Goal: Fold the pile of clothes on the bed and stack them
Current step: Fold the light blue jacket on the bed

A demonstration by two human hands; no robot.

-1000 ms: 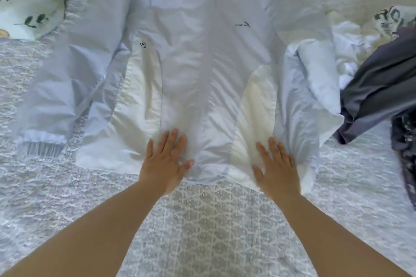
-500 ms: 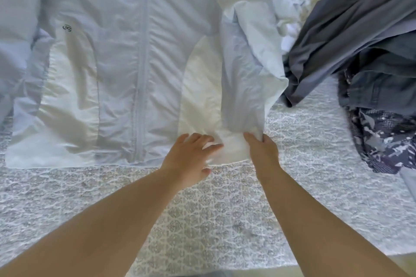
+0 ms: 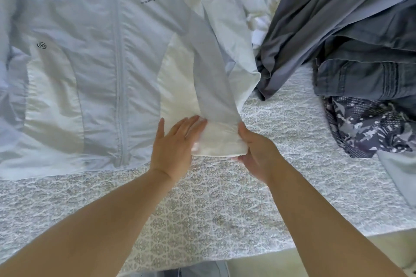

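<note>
**Hands at the jacket's hem corner**

A pale blue jacket lies flat on the patterned bedspread. At its hem corner, the left hand presses flat, fingers straight; the right hand grasps the bunched fabric. Unfolded clothes lie right of the jacket.

A bedspread covers the bed across the lower and middle frame, pale grey-white with a repeating ornamental pattern and a quilted, slightly puckered texture. Its near edge runs along the bottom, dropping away toward the lower right. Beyond that edge, at the lower right corner, lies a strip of plain cream floor. At the bottom centre, just below the bedspread's edge, a bit of light blue-grey fabric shows.
</note>
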